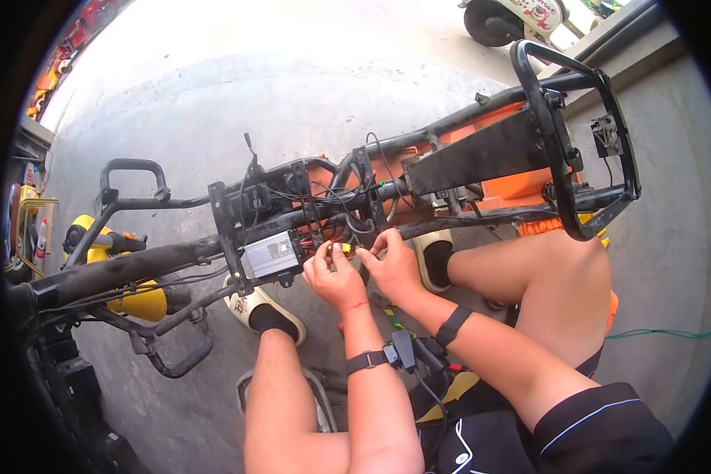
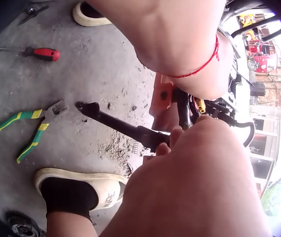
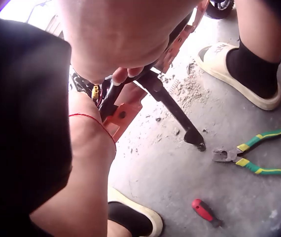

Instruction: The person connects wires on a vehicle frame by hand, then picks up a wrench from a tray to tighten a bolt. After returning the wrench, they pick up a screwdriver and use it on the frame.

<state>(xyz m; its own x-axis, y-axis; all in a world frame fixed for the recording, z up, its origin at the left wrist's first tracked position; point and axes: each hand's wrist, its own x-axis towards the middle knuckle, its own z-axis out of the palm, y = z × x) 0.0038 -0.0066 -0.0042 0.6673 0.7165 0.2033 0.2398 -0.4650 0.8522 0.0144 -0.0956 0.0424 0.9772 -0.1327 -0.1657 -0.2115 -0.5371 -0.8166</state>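
Observation:
Over the black vehicle frame (image 1: pixel 336 178), my two hands work close together. My left hand (image 1: pixel 336 280), with a red string at its wrist, pinches a small yellow connector (image 1: pixel 345 247) between thumb and forefinger. My right hand (image 1: pixel 395 268) is just to its right, thumb and forefinger drawn together at dark wiring; I cannot tell exactly what they pinch. Beside the left hand, a finned silver box (image 1: pixel 270 254) is fixed to the frame. Both wrist views show the yellow connector (image 2: pixel 201 105) (image 3: pixel 95 92) between the hands, with most fingertips hidden.
Green-and-yellow pliers (image 2: pixel 34 123) and a red-handled screwdriver (image 2: pixel 44 54) lie on the concrete floor. A black kickstand (image 3: pixel 177 116) reaches down near loose dirt. Orange panels (image 1: pixel 513 178) sit below the frame. A scooter (image 1: pixel 521 20) stands beyond.

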